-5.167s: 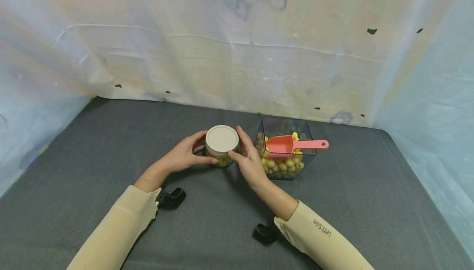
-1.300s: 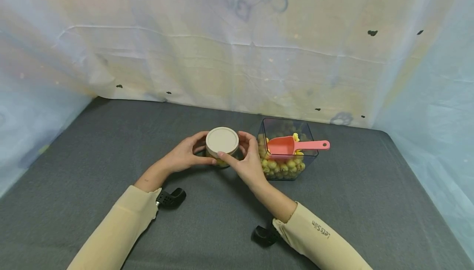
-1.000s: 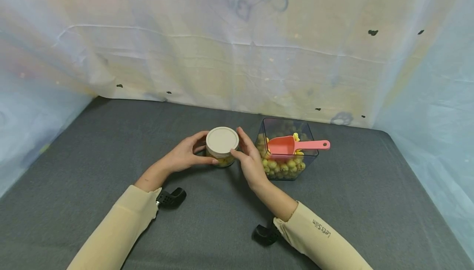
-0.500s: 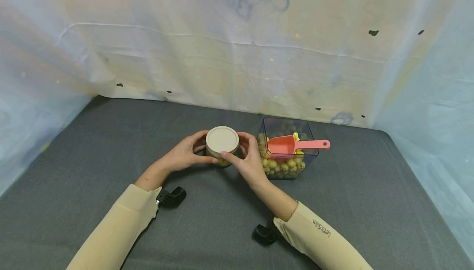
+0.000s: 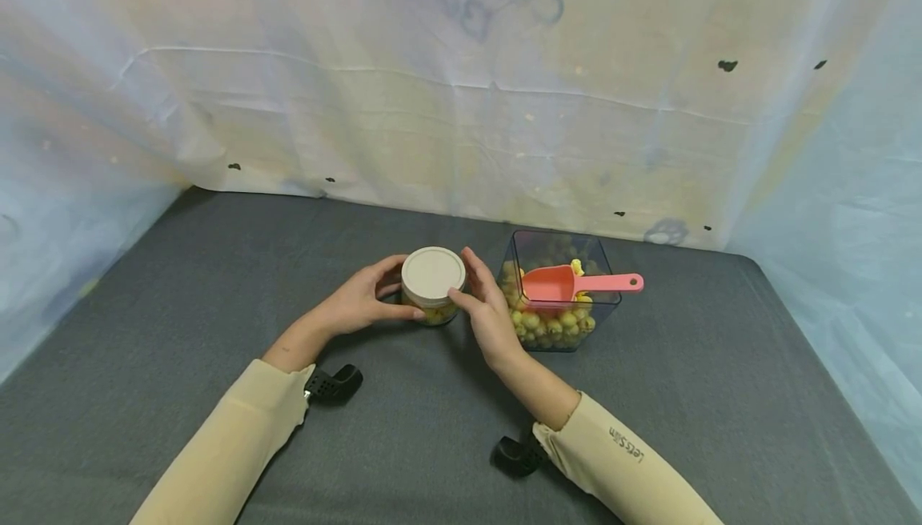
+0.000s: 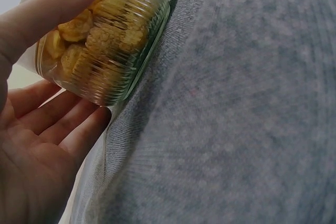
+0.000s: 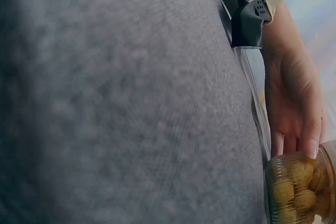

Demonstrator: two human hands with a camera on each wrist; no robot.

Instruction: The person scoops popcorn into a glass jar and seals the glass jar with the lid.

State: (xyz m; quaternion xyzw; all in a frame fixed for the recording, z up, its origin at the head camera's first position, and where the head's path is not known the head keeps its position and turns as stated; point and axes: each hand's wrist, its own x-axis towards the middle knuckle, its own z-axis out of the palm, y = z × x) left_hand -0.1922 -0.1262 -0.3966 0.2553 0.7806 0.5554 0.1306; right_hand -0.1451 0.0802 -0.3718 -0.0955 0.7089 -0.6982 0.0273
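Note:
A glass jar (image 6: 107, 40) of yellow popcorn stands upright on the grey table, with a cream lid (image 5: 433, 272) on top. My left hand (image 5: 353, 301) grips its body from the left, thumb across the ribbed glass in the left wrist view and fingers on the far side. On the right, my right hand (image 5: 490, 313) has its thumb and fingertips at the lid's rim. The right wrist view shows the left hand (image 7: 296, 98) and the jar's side. My right hand appears clearly only in the head view.
Right of my right hand stands a clear, dark-tinted box (image 5: 612, 301) partly filled with popcorn (image 5: 555, 325). A coral scoop (image 5: 551, 282) lies in it, its handle over the right rim. A patterned curtain (image 5: 403, 133) hangs behind the table (image 5: 288, 253).
My right hand turns back and forth at the lid. Half a second ago its thumb lay further left over the rim; now it is back at the right. Left hand and jar stay put.

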